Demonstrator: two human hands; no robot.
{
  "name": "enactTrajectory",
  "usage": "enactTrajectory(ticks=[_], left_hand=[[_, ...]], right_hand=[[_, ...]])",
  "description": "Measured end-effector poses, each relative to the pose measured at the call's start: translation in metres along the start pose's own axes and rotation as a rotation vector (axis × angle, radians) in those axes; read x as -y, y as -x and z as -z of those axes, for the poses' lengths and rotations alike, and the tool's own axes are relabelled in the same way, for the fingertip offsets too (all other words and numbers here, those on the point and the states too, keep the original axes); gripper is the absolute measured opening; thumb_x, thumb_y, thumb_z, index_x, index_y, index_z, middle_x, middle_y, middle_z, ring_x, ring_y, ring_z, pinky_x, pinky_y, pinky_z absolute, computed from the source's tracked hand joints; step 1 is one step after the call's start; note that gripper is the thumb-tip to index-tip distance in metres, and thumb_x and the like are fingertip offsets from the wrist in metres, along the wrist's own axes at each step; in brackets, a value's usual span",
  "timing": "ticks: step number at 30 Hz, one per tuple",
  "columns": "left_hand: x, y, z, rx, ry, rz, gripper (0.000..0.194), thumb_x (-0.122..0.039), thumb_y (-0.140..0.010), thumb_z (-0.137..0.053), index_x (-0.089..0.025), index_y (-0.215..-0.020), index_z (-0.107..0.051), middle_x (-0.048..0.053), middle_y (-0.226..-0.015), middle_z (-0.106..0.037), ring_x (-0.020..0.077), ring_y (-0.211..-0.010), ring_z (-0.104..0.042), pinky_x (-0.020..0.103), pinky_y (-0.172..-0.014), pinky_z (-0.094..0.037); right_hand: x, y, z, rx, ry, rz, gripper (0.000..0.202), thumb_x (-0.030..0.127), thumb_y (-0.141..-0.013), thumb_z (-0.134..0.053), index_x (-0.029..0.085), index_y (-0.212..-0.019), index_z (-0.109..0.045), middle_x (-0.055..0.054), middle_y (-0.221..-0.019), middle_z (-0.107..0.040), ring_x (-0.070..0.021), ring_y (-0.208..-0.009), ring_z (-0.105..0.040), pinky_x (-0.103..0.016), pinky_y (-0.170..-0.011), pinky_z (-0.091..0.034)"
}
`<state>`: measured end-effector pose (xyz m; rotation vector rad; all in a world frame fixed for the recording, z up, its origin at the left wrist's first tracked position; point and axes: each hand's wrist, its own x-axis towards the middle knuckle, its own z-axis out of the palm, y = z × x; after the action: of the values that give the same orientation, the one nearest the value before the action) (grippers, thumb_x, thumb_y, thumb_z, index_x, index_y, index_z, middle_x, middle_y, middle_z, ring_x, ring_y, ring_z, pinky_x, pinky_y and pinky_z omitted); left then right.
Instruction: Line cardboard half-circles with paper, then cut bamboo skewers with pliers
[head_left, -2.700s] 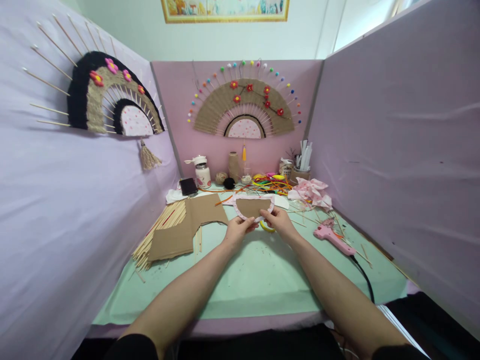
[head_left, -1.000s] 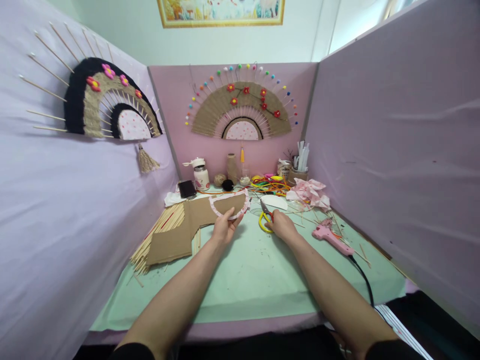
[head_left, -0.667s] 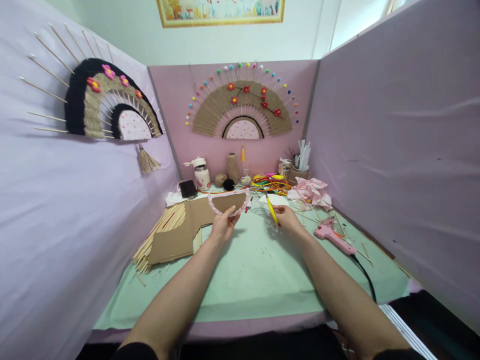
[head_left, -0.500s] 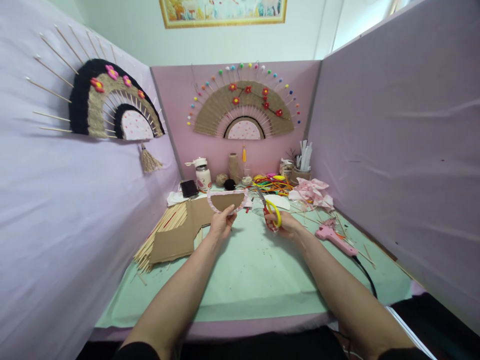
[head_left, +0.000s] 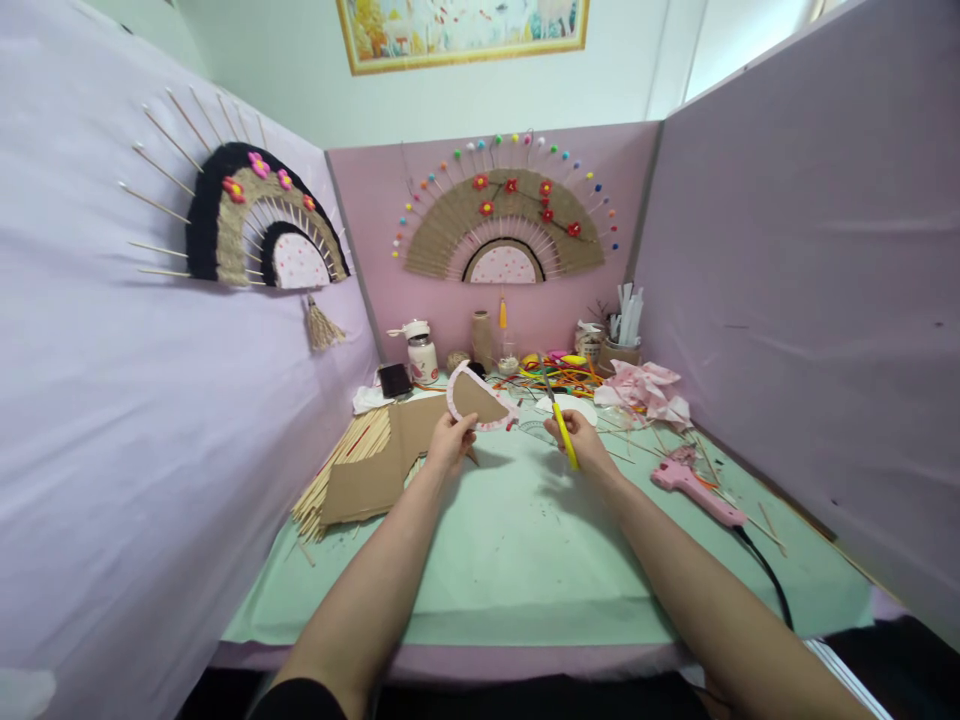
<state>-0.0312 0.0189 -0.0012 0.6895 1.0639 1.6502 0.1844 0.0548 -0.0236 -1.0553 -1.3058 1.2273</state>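
My left hand (head_left: 452,440) pinches the lower edge of a half-round cardboard piece (head_left: 478,400), whose rim is wrapped in pale pink fabric. The piece is tilted, its bare brown side toward me. In my right hand (head_left: 583,440) is a pair of scissors (head_left: 561,428) with yellow handles, blades pointing up and away from me. The scissors and the cardboard piece are apart. Behind the scissors a white paper piece (head_left: 577,407) lies on the table, and a clear protractor (head_left: 534,431) lies between my hands.
Cut cardboard (head_left: 364,488) rests on a heap of thin sticks (head_left: 319,500) at left. A pink glue gun (head_left: 697,490) with a black cord lies at right, near crumpled pink fabric (head_left: 645,390). Colourful cords (head_left: 574,380), a white bottle (head_left: 422,358) and a twine cone (head_left: 481,340) stand or lie behind.
My left hand has turned the half-round piece from level to a slant. The scissors have rotated in my right hand, their handles now edge-on. The whole view has shifted slightly.
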Motion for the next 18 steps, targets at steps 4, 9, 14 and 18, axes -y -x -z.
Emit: enactTrajectory(ticks=[4,9,14,18], left_hand=[[-0.002,-0.006,0.008,-0.015,0.135,0.042,0.026,-0.019,-0.061,-0.076,-0.018,-0.080,-0.059,-0.005,-0.063,-0.059,0.0047,-0.051,-0.051,0.016,-0.050,-0.040],[-0.005,-0.006,0.010,-0.005,0.304,0.074,0.019,-0.015,-0.075,-0.065,-0.020,-0.090,-0.055,0.000,-0.079,-0.066,0.0134,-0.071,-0.065,0.032,-0.073,-0.054],[-0.010,-0.003,0.007,-0.016,0.343,0.049,0.014,-0.015,-0.083,-0.055,-0.022,-0.096,-0.054,0.001,-0.080,-0.068,0.0153,-0.073,-0.067,0.037,-0.076,-0.055],[-0.012,-0.002,0.006,-0.007,0.347,0.050,0.017,-0.016,-0.084,-0.055,-0.022,-0.100,-0.055,0.002,-0.082,-0.069,0.0158,-0.077,-0.068,0.038,-0.079,-0.055]], right_hand=[[0.002,0.004,-0.001,-0.023,0.220,0.076,0.045,0.053,-0.060,-0.070,0.021,-0.083,-0.047,0.006,-0.063,-0.047,-0.0117,-0.056,-0.042,-0.025,-0.053,-0.034],[0.009,0.019,-0.008,-0.007,0.500,0.178,0.045,0.048,-0.060,-0.071,0.021,-0.088,-0.048,0.002,-0.074,-0.050,-0.0153,-0.066,-0.047,-0.028,-0.059,-0.036],[0.006,0.023,-0.013,0.031,0.639,0.287,0.048,0.048,-0.064,-0.068,0.019,-0.098,-0.049,-0.002,-0.084,-0.054,-0.0174,-0.072,-0.051,-0.029,-0.062,-0.039],[0.006,0.024,-0.012,0.050,0.709,0.358,0.053,0.048,-0.065,-0.068,0.018,-0.104,-0.051,-0.005,-0.088,-0.057,-0.0185,-0.075,-0.051,-0.030,-0.065,-0.040]])
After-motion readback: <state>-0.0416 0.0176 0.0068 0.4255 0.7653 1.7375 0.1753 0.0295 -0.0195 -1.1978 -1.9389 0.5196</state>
